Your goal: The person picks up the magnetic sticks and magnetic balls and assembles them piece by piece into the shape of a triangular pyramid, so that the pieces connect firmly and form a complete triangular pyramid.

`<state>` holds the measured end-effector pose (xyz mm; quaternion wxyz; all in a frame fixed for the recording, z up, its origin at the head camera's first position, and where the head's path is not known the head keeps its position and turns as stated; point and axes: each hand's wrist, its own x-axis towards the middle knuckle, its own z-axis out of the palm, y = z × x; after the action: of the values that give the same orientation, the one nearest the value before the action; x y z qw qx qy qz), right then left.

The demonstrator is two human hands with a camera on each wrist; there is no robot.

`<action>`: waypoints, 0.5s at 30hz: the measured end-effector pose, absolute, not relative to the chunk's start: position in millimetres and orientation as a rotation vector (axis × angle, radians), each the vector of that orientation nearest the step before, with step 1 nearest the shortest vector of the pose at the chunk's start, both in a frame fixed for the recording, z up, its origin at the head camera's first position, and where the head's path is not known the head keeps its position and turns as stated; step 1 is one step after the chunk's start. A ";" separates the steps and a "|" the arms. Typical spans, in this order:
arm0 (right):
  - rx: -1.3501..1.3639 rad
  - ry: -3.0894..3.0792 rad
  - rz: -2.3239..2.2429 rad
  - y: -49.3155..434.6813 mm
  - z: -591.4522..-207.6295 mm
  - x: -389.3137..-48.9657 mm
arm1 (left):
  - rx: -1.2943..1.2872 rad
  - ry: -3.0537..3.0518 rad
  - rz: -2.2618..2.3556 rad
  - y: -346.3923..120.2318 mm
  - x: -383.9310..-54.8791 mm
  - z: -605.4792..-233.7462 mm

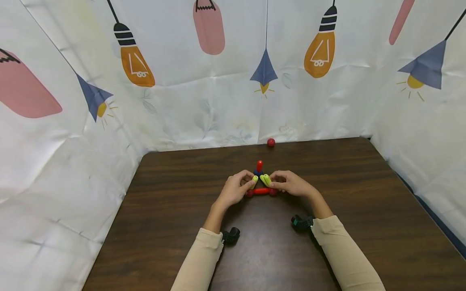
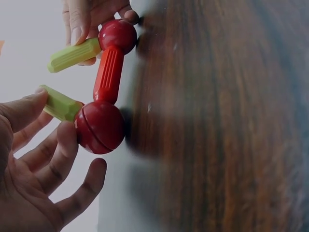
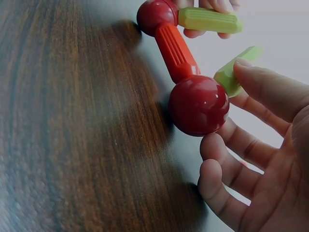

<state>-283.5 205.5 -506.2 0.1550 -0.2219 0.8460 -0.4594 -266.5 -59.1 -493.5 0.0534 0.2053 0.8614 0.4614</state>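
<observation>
My left hand (image 1: 234,189) pinches a yellow-green ridged rod (image 2: 60,103) that rises from a dark red ball (image 2: 100,126). My right hand (image 1: 292,184) pinches a matching yellow-green rod (image 3: 231,75) on a second dark red ball (image 3: 199,105). A bright red ridged rod (image 1: 261,190) joins the two balls low on the table. Just beyond the hands, a dark blue ball (image 1: 258,172) has a red rod (image 1: 259,165) sticking up from it. Whether the yellow-green rods reach the blue ball cannot be made out.
One loose dark red ball (image 1: 271,142) sits at the far edge of the dark wooden table (image 1: 174,210). A white printed cloth (image 1: 211,105) hangs behind the table and along its sides. Black wrist cameras (image 1: 230,236) are strapped to both forearms.
</observation>
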 end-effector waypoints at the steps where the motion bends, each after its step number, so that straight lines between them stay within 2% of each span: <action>1: -0.629 2.427 -1.313 205.4 -506.1 -283.5 | 0.619 2.624 1.404 -58.6 -266.4 -493.6; 15: -0.635 2.413 -1.322 205.7 -504.6 -283.1 | 0.587 2.698 1.391 -54.3 -266.4 -495.7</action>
<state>-283.1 205.7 -504.6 0.1585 -0.2219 0.8438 -0.4622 -266.4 -54.3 -495.7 0.0250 0.1899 0.8723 0.4499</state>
